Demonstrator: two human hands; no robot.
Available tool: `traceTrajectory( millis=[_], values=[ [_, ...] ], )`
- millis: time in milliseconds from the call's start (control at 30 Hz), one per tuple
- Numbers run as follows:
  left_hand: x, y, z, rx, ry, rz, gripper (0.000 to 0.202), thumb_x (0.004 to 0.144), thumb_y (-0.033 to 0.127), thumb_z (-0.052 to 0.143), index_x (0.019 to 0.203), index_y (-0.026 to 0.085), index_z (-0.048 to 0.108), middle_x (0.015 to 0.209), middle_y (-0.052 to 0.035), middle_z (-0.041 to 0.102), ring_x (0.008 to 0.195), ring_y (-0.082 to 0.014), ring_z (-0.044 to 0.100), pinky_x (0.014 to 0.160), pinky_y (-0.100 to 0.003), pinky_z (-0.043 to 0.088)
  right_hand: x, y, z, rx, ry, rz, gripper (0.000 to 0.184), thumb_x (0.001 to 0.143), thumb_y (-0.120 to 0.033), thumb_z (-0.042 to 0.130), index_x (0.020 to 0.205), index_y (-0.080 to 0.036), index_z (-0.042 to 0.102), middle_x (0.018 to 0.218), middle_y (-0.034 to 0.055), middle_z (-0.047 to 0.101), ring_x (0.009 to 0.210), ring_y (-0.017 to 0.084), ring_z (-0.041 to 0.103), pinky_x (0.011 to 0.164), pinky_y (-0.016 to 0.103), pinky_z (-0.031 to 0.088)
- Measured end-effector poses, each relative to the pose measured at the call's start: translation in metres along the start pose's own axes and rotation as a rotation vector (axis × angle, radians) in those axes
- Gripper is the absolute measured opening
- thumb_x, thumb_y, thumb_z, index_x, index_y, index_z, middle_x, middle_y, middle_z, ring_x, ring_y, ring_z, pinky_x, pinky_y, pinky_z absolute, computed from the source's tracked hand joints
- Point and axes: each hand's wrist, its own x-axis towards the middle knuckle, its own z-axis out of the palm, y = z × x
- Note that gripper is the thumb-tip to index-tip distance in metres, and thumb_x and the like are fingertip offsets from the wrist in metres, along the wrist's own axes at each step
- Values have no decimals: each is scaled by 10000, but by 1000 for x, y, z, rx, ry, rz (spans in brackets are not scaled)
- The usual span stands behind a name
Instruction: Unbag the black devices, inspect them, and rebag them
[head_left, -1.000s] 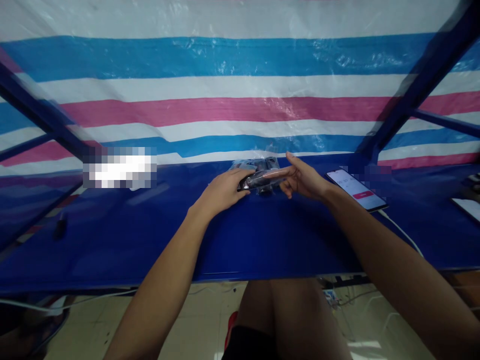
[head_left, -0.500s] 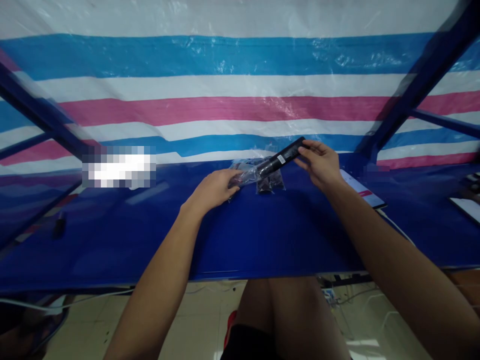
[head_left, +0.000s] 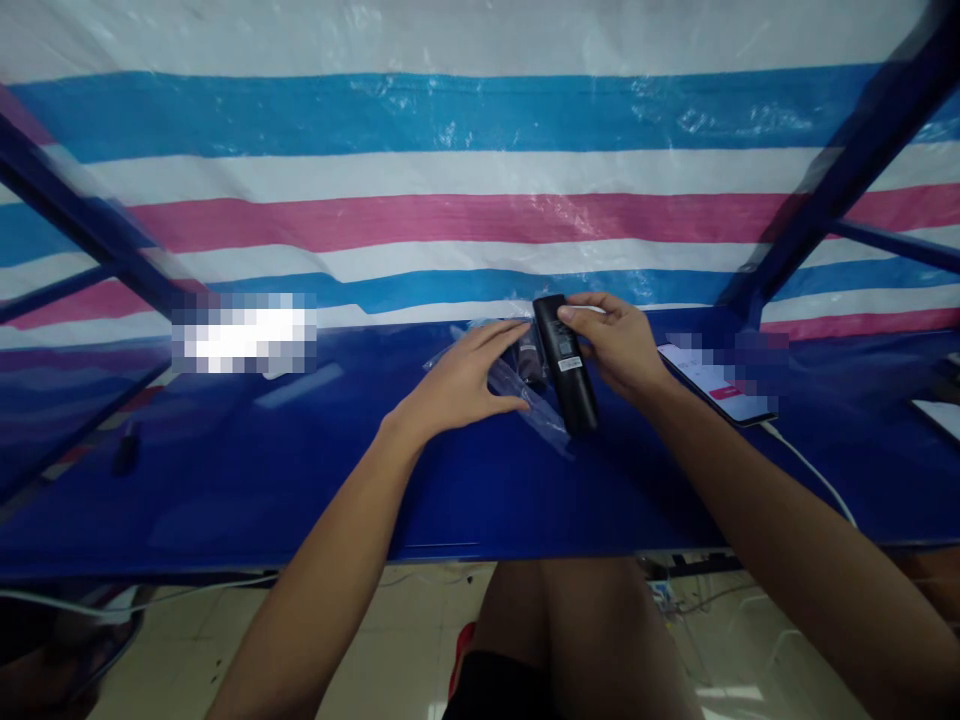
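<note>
My right hand (head_left: 616,342) holds a black remote control (head_left: 567,368) by its upper end, with white label and printed text turned toward me. The remote slants, its lower end just above or on the table; I cannot tell which. To its left, my left hand (head_left: 472,378) is open, thumb and fingers spread, not gripping the remote. A clear plastic bag (head_left: 541,420) lies crumpled below and beside the left hand's fingers. Between the hands sits a small dark bagged item (head_left: 529,362), partly hidden.
All this is on a blue table (head_left: 330,480). At the right lies a phone (head_left: 724,390) with a white cable (head_left: 814,470) plugged in. A dark marker-like object (head_left: 126,448) is at the left. Striped sheeting (head_left: 450,220) hangs behind, between blue frame posts.
The remote has come out of the clear bag and swung from pointing up-right to nearly upright in view. My left hand has opened and let go of the bag, moving right.
</note>
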Motion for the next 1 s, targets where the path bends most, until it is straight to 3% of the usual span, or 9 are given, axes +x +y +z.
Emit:
traceTrajectory(
  millis=[133, 233, 300, 467, 567, 667, 833, 1000],
  values=[
    [5, 10, 7, -37, 21, 79, 1258, 803, 700, 909, 1791, 404, 189, 1836, -133, 305, 1676, -430, 337, 1352, -642, 354, -8, -5, 6, -28, -55, 65, 489, 664, -523, 1040, 956, -212, 801, 856, 44, 812, 738, 196, 758, 680, 332, 635],
    [7, 9, 8, 21, 127, 98, 1220, 818, 734, 870, 1789, 418, 203, 1875, -124, 187, 1713, -441, 235, 1345, -673, 343, -12, -8, 4, -143, -86, 97, 433, 694, -529, 1017, 929, -212, 838, 841, 54, 827, 728, 209, 765, 675, 344, 641],
    [7, 8, 8, 59, 143, 132, 1044, 885, 675, 844, 1755, 422, 326, 1856, -113, 266, 1702, -418, 283, 1339, -679, 342, -15, -8, 4, -210, -139, 119, 386, 716, -503, 1004, 931, -218, 856, 878, 60, 846, 771, 218, 782, 701, 342, 646],
    [7, 11, 1, -39, 64, 153, 558, 1020, 435, 788, 1554, 358, 646, 1516, -79, 724, 1434, -316, 659, 1219, -566, 526, -19, -7, 7, -306, -283, 207, 299, 750, -461, 973, 923, -237, 876, 906, 47, 859, 806, 214, 792, 755, 335, 644],
    [6, 10, -6, -13, 77, 133, 494, 971, 390, 852, 1444, 313, 730, 1363, -74, 793, 1299, -301, 713, 1146, -509, 563, -16, -11, 3, -322, -374, 239, 340, 754, -445, 977, 1015, -246, 887, 988, 56, 867, 896, 225, 803, 831, 342, 646],
    [4, 3, -13, 130, 101, 67, 508, 945, 345, 879, 1428, 284, 733, 1330, -89, 765, 1273, -310, 671, 1138, -511, 539, -11, -15, -8, -350, -453, 276, 397, 760, -470, 976, 1070, -239, 885, 1004, 72, 858, 915, 237, 797, 826, 354, 653],
    [-1, -8, -17, 311, 133, -87, 517, 932, 339, 864, 1426, 275, 723, 1274, -92, 679, 1213, -315, 603, 1099, -519, 532, -3, -10, -19, -402, -322, 260, 380, 742, -507, 991, 973, -235, 864, 1036, 78, 822, 946, 246, 786, 807, 363, 702],
    [2, -2, -7, 333, 108, -80, 522, 920, 360, 866, 1409, 251, 720, 1302, -109, 685, 1210, -328, 633, 1073, -521, 543, -1, -2, -13, -338, -188, 208, 428, 679, -414, 1046, 996, -206, 849, 993, 80, 811, 893, 240, 787, 806, 387, 731]
  ],
)
